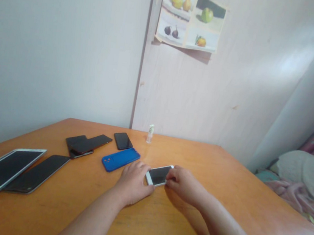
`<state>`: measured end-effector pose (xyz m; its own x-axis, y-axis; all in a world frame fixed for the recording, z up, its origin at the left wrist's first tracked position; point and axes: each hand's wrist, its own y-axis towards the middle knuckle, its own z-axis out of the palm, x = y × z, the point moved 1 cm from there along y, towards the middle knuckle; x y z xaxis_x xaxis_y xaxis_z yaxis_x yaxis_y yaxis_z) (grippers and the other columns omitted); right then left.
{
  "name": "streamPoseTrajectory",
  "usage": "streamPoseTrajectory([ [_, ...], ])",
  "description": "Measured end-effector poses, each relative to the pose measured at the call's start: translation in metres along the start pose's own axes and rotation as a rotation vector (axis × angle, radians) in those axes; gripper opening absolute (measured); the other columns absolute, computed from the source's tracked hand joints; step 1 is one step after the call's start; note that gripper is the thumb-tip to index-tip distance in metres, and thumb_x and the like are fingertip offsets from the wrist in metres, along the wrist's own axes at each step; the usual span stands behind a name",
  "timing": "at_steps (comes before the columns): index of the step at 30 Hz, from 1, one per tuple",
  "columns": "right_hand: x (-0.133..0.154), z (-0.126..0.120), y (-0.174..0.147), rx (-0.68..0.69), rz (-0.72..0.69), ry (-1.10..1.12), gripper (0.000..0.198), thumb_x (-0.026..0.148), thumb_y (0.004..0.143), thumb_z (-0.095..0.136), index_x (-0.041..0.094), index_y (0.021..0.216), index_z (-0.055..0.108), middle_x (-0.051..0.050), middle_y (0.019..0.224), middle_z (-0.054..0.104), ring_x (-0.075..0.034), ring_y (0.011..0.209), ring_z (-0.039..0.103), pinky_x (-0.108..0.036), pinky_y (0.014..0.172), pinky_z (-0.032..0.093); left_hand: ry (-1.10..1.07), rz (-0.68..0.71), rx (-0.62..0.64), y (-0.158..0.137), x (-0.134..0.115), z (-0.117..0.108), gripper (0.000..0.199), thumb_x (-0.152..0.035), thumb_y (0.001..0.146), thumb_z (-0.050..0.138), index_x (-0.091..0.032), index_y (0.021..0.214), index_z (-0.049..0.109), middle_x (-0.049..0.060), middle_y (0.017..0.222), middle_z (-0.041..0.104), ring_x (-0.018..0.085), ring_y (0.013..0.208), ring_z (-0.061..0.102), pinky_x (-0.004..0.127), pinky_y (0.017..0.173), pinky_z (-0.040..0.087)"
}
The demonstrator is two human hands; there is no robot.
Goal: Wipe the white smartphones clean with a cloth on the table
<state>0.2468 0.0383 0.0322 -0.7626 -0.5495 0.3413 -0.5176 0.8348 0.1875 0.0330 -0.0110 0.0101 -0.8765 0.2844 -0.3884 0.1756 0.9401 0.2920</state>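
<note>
A white smartphone point(159, 175) with a dark screen lies face up on the wooden table in front of me. My left hand point(135, 182) grips its left end, thumb at the near corner and fingers along the far side. Over the phone's right end, my right hand point(185, 182) has its fingers curled together in a pinch, touching the edge. Whatever may be between those fingertips is hidden. Just left of my left hand lies a blue phone case point(121, 159), its inside facing up.
Behind the case is a black phone point(123, 141); near it a dark phone point(92, 144) rests across another dark phone point(75, 143). A white tablet point(4, 169) overlaps a black tablet point(39, 173) at left. A small clear pump bottle point(150, 134) stands near the back edge.
</note>
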Motion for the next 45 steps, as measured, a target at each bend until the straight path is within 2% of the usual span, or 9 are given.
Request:
streamPoseTrajectory([
  [5,-0.011,-0.003,0.003,-0.088,0.164,-0.084,0.015,0.011,0.074,0.057,0.019,0.068,0.069,-0.002,0.073,0.062,-0.015,0.067,0.054,-0.024,0.061,0.033,-0.018,0.003,-0.002,0.0,0.001,0.001,0.039,-0.044,0.072,0.067,-0.027,0.107,0.063,0.006,0.107,0.064,0.03,0.111,0.056,0.04,0.092,0.044],
  [12,0.007,0.008,0.002,-0.032,-0.016,0.059,0.016,0.011,0.078,0.056,0.019,0.077,0.07,-0.003,0.083,0.063,-0.014,0.073,0.057,-0.022,0.065,0.038,-0.043,0.026,-0.008,-0.001,0.0,0.0,0.044,-0.045,0.07,0.069,-0.027,0.108,0.06,0.005,0.108,0.064,0.029,0.108,0.058,0.04,0.092,0.044],
  [17,-0.002,0.007,0.004,-0.122,0.135,-0.033,0.017,0.012,0.081,0.055,0.017,0.079,0.071,-0.004,0.081,0.06,-0.014,0.071,0.056,-0.024,0.066,0.038,-0.044,0.011,-0.013,0.0,-0.001,0.001,0.045,-0.041,0.069,0.07,-0.027,0.11,0.059,0.006,0.112,0.064,0.029,0.111,0.057,0.039,0.094,0.043],
  [24,0.024,0.032,-0.002,-0.096,-0.166,0.129,0.018,0.009,0.08,0.056,0.021,0.077,0.069,-0.002,0.088,0.061,-0.014,0.081,0.056,-0.022,0.072,0.04,-0.041,-0.001,0.001,-0.001,-0.002,0.0,0.038,-0.041,0.073,0.065,-0.027,0.107,0.059,0.005,0.11,0.065,0.028,0.109,0.058,0.038,0.093,0.043],
  [29,0.009,0.027,0.003,-0.15,0.003,0.033,0.015,0.015,0.085,0.057,0.019,0.083,0.072,-0.004,0.086,0.06,-0.015,0.08,0.055,-0.025,0.072,0.039,-0.042,-0.017,0.006,0.0,-0.002,0.0,0.048,-0.04,0.071,0.066,-0.025,0.116,0.057,0.005,0.117,0.064,0.028,0.113,0.056,0.038,0.095,0.042],
  [33,0.019,0.027,-0.001,-0.099,-0.157,0.019,0.019,0.015,0.087,0.055,0.021,0.08,0.071,-0.003,0.086,0.063,-0.016,0.085,0.055,-0.025,0.076,0.039,-0.047,-0.018,0.003,0.0,-0.001,0.002,0.049,-0.042,0.072,0.064,-0.025,0.117,0.056,0.006,0.119,0.064,0.029,0.114,0.056,0.039,0.096,0.042],
  [36,0.029,0.028,-0.003,-0.052,-0.28,0.021,0.02,0.015,0.087,0.055,0.024,0.088,0.073,-0.002,0.09,0.066,-0.016,0.088,0.056,-0.026,0.079,0.038,-0.055,-0.013,0.004,0.0,-0.001,0.003,0.049,-0.041,0.072,0.063,-0.025,0.119,0.055,0.005,0.12,0.064,0.029,0.115,0.056,0.039,0.096,0.042],
  [41,0.018,0.022,0.001,-0.127,-0.091,-0.078,0.02,0.02,0.088,0.055,0.026,0.091,0.075,-0.003,0.089,0.069,-0.018,0.086,0.056,-0.03,0.079,0.035,-0.074,-0.022,0.0,0.0,0.001,0.003,0.058,-0.043,0.072,0.064,-0.025,0.126,0.052,0.006,0.126,0.063,0.031,0.12,0.055,0.042,0.1,0.041],
  [45,0.022,0.026,-0.003,-0.096,-0.158,0.021,0.021,0.01,0.08,0.055,0.023,0.087,0.071,-0.001,0.087,0.068,-0.016,0.083,0.056,-0.026,0.075,0.036,-0.096,-0.019,0.004,0.0,0.002,0.004,0.058,-0.043,0.072,0.064,-0.026,0.127,0.052,0.006,0.129,0.063,0.031,0.122,0.054,0.043,0.102,0.041],
])
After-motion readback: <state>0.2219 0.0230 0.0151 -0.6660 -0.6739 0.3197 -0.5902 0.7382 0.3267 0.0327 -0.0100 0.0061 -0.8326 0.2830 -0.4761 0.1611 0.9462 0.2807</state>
